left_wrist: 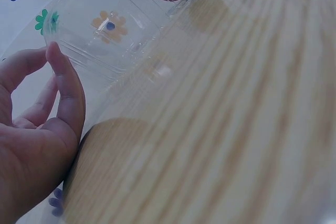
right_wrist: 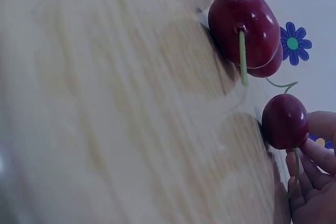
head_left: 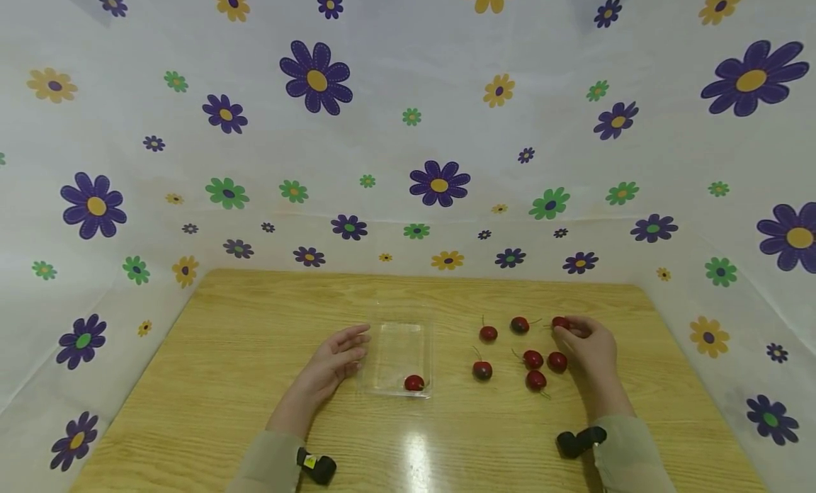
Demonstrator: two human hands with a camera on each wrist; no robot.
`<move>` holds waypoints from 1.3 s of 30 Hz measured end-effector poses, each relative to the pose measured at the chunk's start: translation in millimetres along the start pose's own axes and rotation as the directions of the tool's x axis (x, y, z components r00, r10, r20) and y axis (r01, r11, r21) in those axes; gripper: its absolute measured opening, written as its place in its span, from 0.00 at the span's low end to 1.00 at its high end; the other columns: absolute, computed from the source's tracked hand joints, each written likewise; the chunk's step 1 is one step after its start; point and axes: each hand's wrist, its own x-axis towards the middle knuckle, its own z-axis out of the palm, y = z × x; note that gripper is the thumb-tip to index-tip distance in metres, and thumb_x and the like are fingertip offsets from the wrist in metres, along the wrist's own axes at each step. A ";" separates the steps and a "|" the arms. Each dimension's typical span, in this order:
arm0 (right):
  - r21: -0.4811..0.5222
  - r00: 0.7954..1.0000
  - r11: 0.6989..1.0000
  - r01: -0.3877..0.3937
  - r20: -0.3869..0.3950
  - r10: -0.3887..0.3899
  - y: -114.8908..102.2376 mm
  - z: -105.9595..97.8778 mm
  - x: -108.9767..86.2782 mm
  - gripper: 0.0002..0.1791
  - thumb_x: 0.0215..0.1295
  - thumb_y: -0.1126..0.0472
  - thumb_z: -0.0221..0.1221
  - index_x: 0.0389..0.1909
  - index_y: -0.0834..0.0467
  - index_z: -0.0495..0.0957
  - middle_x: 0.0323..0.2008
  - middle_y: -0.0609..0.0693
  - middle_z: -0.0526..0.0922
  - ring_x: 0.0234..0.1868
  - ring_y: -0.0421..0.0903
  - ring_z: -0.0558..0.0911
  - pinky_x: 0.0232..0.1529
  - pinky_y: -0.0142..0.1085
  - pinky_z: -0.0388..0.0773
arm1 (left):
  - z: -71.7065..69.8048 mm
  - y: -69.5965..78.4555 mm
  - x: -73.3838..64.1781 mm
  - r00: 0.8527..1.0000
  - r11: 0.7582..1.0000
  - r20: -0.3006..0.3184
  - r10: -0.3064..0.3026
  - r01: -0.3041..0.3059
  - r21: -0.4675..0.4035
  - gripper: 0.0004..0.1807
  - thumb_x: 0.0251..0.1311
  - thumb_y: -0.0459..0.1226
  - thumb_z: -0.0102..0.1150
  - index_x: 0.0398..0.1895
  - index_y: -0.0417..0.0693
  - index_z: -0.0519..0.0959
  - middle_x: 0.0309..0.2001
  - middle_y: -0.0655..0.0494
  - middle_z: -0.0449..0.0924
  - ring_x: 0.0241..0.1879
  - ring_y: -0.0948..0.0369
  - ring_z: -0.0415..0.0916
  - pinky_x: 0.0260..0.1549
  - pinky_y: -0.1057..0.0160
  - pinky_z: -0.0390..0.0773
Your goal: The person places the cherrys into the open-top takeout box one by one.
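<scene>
A clear plastic box sits on the table with one dark red cherry in its near right corner. My left hand is at the box's left side, fingers relaxed and apart, fingertips right at its edge. In the left wrist view, the thumb and a finger of that hand come close together near the plastic wall. Over on the right, my right hand pinches a cherry between thumb and fingers. In the right wrist view, a nearer cherry partly covers the fingers.
Several loose cherries with stems lie between the box and my right hand, among them one cherry nearest the box and another cherry just below the hand. A flowered white sheet encloses the wooden table at the back and sides.
</scene>
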 end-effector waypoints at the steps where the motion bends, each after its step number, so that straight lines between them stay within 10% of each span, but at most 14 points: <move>1: 0.000 1.000 1.000 0.005 0.000 -0.005 -0.4 0.0 -0.2 0.26 0.74 0.57 0.66 0.66 0.68 0.77 0.57 0.66 0.82 0.46 0.40 0.77 0.39 0.17 0.68 | -0.1 -0.1 0.0 1.000 1.000 0.004 0.002 -0.002 0.001 0.29 0.75 0.26 0.56 0.78 0.38 0.67 0.57 0.62 0.80 0.46 0.70 0.78 0.40 0.73 0.83; 9: 0.021 0.999 0.999 0.050 0.004 -0.050 -6.4 2.5 -3.7 0.25 0.73 0.57 0.67 0.65 0.67 0.79 0.57 0.65 0.83 0.36 0.22 0.73 0.40 0.14 0.70 | 1.2 -0.9 1.7 1.000 1.000 -0.009 -0.003 0.003 -0.021 0.30 0.75 0.25 0.56 0.78 0.36 0.65 0.55 0.63 0.80 0.44 0.71 0.79 0.39 0.73 0.83; 22: 0.023 0.994 0.994 0.103 0.037 -0.104 -22.9 8.9 -11.6 0.27 0.75 0.55 0.65 0.68 0.64 0.77 0.61 0.66 0.82 0.39 0.21 0.72 0.43 0.14 0.70 | 2.7 -0.3 2.1 1.000 1.000 -0.023 -0.020 0.020 -0.018 0.31 0.75 0.25 0.54 0.80 0.34 0.62 0.56 0.61 0.79 0.44 0.70 0.79 0.38 0.74 0.83; 33: 0.040 0.985 0.987 0.155 0.075 -0.157 -40.7 17.2 -23.2 0.26 0.76 0.56 0.64 0.69 0.65 0.77 0.63 0.67 0.82 0.61 0.55 0.81 0.47 0.13 0.68 | 1.9 -0.6 1.8 1.000 1.000 -0.015 -0.014 0.014 -0.020 0.32 0.75 0.25 0.54 0.80 0.33 0.61 0.57 0.60 0.78 0.44 0.70 0.79 0.39 0.74 0.83; 39: 0.068 0.984 0.987 0.143 0.093 -0.149 -49.8 22.1 -28.1 0.26 0.76 0.57 0.64 0.69 0.64 0.77 0.64 0.66 0.81 0.64 0.58 0.80 0.47 0.13 0.68 | 1.8 -0.2 1.6 1.000 1.000 -0.019 -0.017 0.017 -0.017 0.32 0.75 0.25 0.55 0.80 0.34 0.62 0.57 0.60 0.79 0.44 0.70 0.79 0.39 0.74 0.83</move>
